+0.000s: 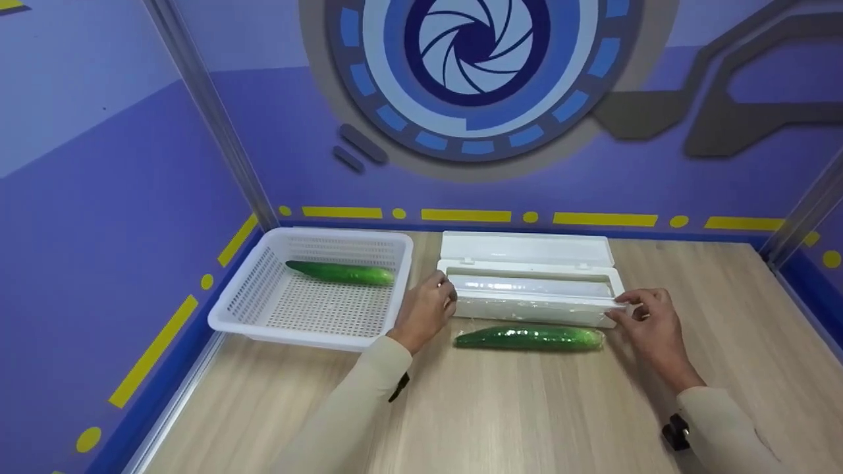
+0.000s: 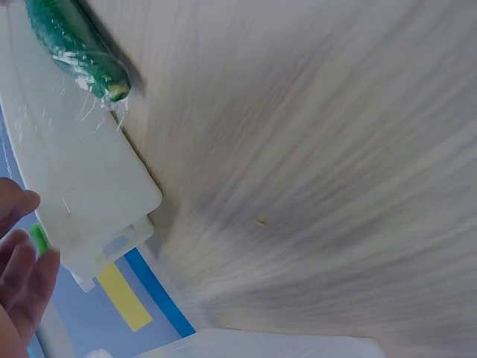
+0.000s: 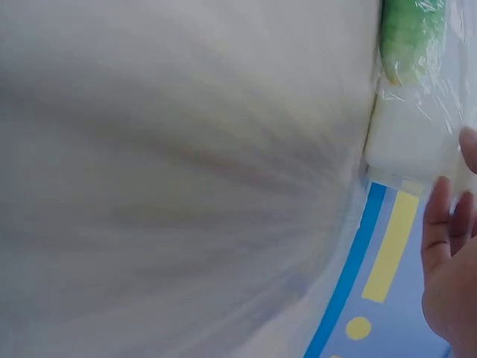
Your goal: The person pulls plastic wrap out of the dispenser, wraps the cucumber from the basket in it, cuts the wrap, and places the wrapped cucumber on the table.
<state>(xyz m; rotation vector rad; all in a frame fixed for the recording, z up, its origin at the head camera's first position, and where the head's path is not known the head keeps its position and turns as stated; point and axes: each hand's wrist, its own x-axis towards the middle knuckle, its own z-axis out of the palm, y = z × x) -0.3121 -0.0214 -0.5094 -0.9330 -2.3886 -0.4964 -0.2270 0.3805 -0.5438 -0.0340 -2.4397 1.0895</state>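
A white cling film dispenser (image 1: 527, 313) stands with its lid raised, a roll of film (image 1: 533, 287) inside. Film covers its front. Just before it lies a glossy cucumber (image 1: 530, 338) with film on it. My left hand (image 1: 425, 309) is at the dispenser's left end; in the left wrist view its thumb and fingers stand apart near a small green piece (image 2: 39, 237). At the right front corner is my right hand (image 1: 652, 329), thumb and forefinger apart beside the film. Whether either hand touches the film is unclear.
A white perforated basket (image 1: 309, 339) stands on the left of the wooden table (image 1: 500, 408), with another cucumber (image 1: 339, 272) in it. Blue-purple panels (image 1: 263, 145) with yellow marks close off the back and sides.
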